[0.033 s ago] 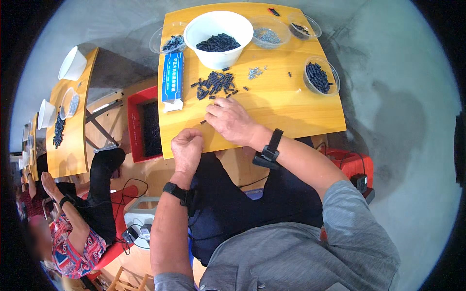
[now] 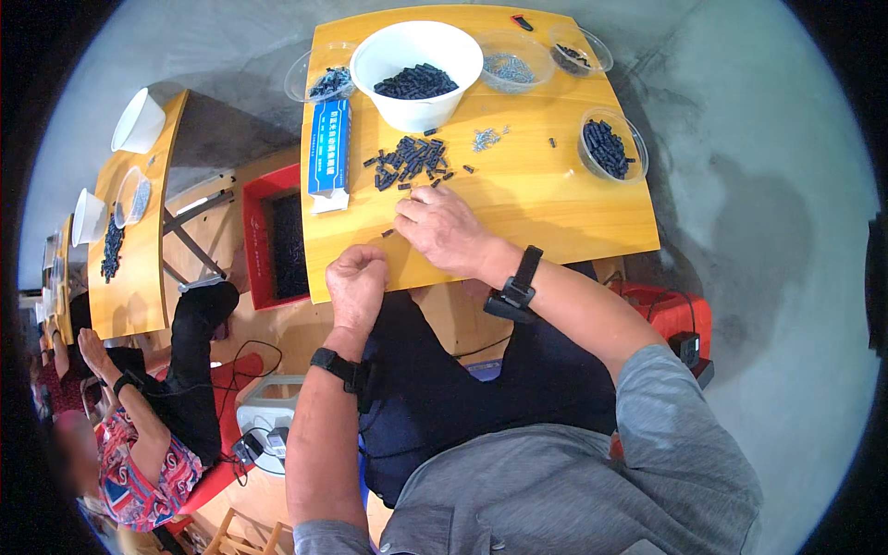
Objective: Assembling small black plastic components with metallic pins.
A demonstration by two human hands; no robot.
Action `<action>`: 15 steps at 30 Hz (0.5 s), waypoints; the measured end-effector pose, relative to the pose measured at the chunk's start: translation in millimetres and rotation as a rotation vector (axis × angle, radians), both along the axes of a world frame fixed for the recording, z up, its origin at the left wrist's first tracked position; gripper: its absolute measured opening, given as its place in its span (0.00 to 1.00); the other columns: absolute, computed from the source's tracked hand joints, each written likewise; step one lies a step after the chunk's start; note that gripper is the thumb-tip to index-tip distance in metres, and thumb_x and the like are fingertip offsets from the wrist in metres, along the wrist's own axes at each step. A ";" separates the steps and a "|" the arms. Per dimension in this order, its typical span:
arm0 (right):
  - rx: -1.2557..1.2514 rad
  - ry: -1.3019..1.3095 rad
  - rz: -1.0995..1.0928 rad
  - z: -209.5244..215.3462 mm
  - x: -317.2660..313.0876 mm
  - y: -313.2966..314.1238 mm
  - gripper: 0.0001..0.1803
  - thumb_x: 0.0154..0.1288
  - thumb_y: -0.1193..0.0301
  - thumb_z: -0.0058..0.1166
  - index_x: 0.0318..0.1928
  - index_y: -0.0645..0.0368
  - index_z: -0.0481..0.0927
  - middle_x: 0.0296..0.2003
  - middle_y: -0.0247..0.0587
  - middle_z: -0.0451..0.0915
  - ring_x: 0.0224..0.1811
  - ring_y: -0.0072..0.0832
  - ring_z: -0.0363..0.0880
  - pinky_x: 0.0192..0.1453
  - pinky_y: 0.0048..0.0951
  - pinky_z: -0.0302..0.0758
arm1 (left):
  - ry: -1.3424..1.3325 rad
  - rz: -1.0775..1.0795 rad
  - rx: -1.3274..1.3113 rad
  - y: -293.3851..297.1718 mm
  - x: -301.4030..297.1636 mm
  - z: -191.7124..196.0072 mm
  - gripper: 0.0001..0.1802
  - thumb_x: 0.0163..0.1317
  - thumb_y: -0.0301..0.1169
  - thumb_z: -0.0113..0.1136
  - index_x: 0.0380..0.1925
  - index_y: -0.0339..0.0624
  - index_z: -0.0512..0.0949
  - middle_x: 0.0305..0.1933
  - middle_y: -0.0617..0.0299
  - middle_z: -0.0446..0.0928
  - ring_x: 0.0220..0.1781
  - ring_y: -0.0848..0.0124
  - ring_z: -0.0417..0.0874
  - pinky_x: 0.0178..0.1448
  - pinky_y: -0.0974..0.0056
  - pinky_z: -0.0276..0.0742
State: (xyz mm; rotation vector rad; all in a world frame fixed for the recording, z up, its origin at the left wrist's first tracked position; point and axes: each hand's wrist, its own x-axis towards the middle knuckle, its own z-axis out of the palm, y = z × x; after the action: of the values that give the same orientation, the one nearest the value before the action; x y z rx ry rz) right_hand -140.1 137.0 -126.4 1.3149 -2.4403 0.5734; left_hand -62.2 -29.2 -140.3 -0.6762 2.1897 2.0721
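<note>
My left hand (image 2: 356, 282) is closed at the table's near edge, thumb against the curled fingers; whatever it holds is hidden. To its right, my right hand (image 2: 442, 229) is over the table with its fingers bent together, and I cannot make out anything in them. A small black cylindrical piece (image 2: 388, 233) lies between the two hands. Just beyond the right fingertips is a loose pile of short black cylindrical pieces (image 2: 407, 162). A little heap of small silver metal parts (image 2: 485, 140) sits to the right of that pile.
A white bucket (image 2: 416, 106) of black pieces stands at the back. Clear tubs hold silver parts (image 2: 509, 69) and black pieces (image 2: 607, 148). A blue box (image 2: 329, 153) lies left; a red crate (image 2: 261, 250) stands below. Another person (image 2: 153, 435) sits at the left table.
My right hand has shifted very slightly to the right. My left hand and the things on the table are unchanged.
</note>
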 end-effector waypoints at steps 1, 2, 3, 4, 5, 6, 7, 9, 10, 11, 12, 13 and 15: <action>0.000 -0.001 0.001 0.0 -0.6 4.3 0.06 0.49 0.71 0.51 0.28 0.58 0.76 0.31 0.35 0.73 0.39 0.32 0.71 0.41 0.34 0.71 | -0.001 0.001 0.000 0.0 0.0 -1.0 0.06 0.49 0.19 0.54 0.26 0.34 0.80 0.21 0.65 0.76 0.22 0.79 0.73 0.28 0.72 0.70; -0.008 -0.013 0.003 0.0 -1.3 8.9 0.05 0.49 0.71 0.51 0.28 0.59 0.75 0.31 0.35 0.73 0.38 0.33 0.71 0.40 0.34 0.71 | 0.003 0.006 0.001 0.1 0.2 -1.9 0.06 0.50 0.19 0.54 0.26 0.34 0.80 0.21 0.65 0.76 0.22 0.79 0.74 0.28 0.72 0.70; -0.015 -0.027 0.006 0.4 -1.8 13.5 0.05 0.49 0.72 0.51 0.28 0.59 0.75 0.31 0.36 0.73 0.37 0.33 0.71 0.40 0.34 0.71 | 0.007 0.011 0.002 0.3 0.4 -2.9 0.06 0.50 0.19 0.54 0.27 0.34 0.80 0.21 0.65 0.76 0.22 0.79 0.74 0.28 0.72 0.70; -0.014 -0.028 0.007 0.9 -2.7 18.2 0.05 0.49 0.72 0.51 0.28 0.59 0.75 0.31 0.36 0.73 0.37 0.33 0.71 0.40 0.34 0.71 | 0.006 0.011 0.002 0.4 0.2 -3.9 0.06 0.50 0.19 0.54 0.27 0.34 0.80 0.21 0.65 0.76 0.22 0.79 0.74 0.28 0.72 0.70; -0.027 -0.019 0.008 1.4 -3.8 23.0 0.05 0.49 0.72 0.52 0.28 0.60 0.75 0.32 0.36 0.74 0.37 0.34 0.72 0.40 0.34 0.71 | 0.005 0.010 -0.006 0.5 -0.2 -5.0 0.06 0.50 0.19 0.54 0.26 0.34 0.80 0.21 0.65 0.76 0.22 0.78 0.74 0.28 0.72 0.70; -0.041 -0.010 0.011 2.4 -4.9 26.9 0.06 0.49 0.73 0.52 0.29 0.60 0.76 0.33 0.37 0.75 0.37 0.34 0.72 0.41 0.34 0.72 | 0.005 0.011 -0.016 0.0 -0.1 -4.7 0.06 0.50 0.19 0.53 0.26 0.34 0.80 0.21 0.64 0.76 0.22 0.78 0.74 0.28 0.72 0.71; -0.042 -0.011 0.013 2.4 -6.4 31.0 0.06 0.49 0.73 0.52 0.29 0.60 0.76 0.33 0.37 0.75 0.37 0.34 0.72 0.41 0.34 0.72 | 0.004 0.013 -0.017 -0.4 0.0 -4.7 0.06 0.50 0.19 0.53 0.26 0.34 0.80 0.21 0.64 0.76 0.22 0.78 0.74 0.28 0.72 0.71; -0.056 -0.018 0.018 3.7 -9.2 38.7 0.07 0.50 0.74 0.55 0.32 0.61 0.77 0.36 0.40 0.77 0.39 0.36 0.74 0.43 0.35 0.73 | 0.015 0.012 -0.029 -0.3 -0.4 -4.4 0.06 0.52 0.20 0.54 0.28 0.34 0.80 0.22 0.64 0.77 0.22 0.78 0.74 0.29 0.72 0.71; -0.056 -0.018 0.020 5.4 -9.8 42.8 0.07 0.50 0.74 0.55 0.32 0.61 0.77 0.36 0.40 0.77 0.39 0.36 0.74 0.43 0.35 0.73 | 0.015 0.013 -0.029 0.5 -0.7 -3.6 0.06 0.52 0.20 0.54 0.28 0.34 0.80 0.22 0.64 0.77 0.22 0.78 0.74 0.29 0.72 0.71; -0.073 -0.019 -0.013 7.4 -10.6 47.3 0.08 0.50 0.74 0.58 0.33 0.62 0.78 0.38 0.41 0.77 0.40 0.37 0.74 0.45 0.36 0.73 | 0.011 0.028 -0.012 1.9 -0.8 -2.3 0.06 0.52 0.20 0.55 0.29 0.34 0.80 0.24 0.63 0.77 0.23 0.78 0.74 0.29 0.71 0.71; -0.087 -0.021 -0.048 10.8 -11.0 51.1 0.10 0.50 0.73 0.60 0.35 0.62 0.78 0.39 0.43 0.77 0.42 0.38 0.75 0.46 0.36 0.73 | 0.006 0.040 0.008 4.1 -1.4 -1.4 0.06 0.53 0.21 0.56 0.31 0.33 0.80 0.25 0.63 0.78 0.24 0.78 0.75 0.30 0.71 0.72; -0.086 -0.021 -0.049 12.6 -12.1 54.2 0.10 0.50 0.73 0.60 0.35 0.62 0.78 0.39 0.43 0.77 0.42 0.38 0.75 0.46 0.36 0.73 | 0.006 0.039 0.009 5.7 -2.0 -2.3 0.06 0.53 0.21 0.56 0.31 0.33 0.80 0.25 0.63 0.78 0.24 0.78 0.75 0.30 0.71 0.72; -0.119 -0.061 -0.117 16.2 -14.7 57.3 0.13 0.49 0.72 0.64 0.36 0.63 0.79 0.41 0.45 0.77 0.43 0.40 0.75 0.48 0.36 0.73 | 0.026 0.061 -0.011 7.5 -2.9 -4.5 0.09 0.54 0.22 0.58 0.36 0.32 0.80 0.28 0.64 0.78 0.28 0.77 0.76 0.34 0.71 0.73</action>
State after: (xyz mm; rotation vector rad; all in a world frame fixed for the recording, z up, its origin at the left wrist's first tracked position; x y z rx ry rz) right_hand -154.8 194.2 -110.2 1.1155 -2.4699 0.7247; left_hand -65.1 -21.7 -144.8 -0.7309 2.2229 2.1108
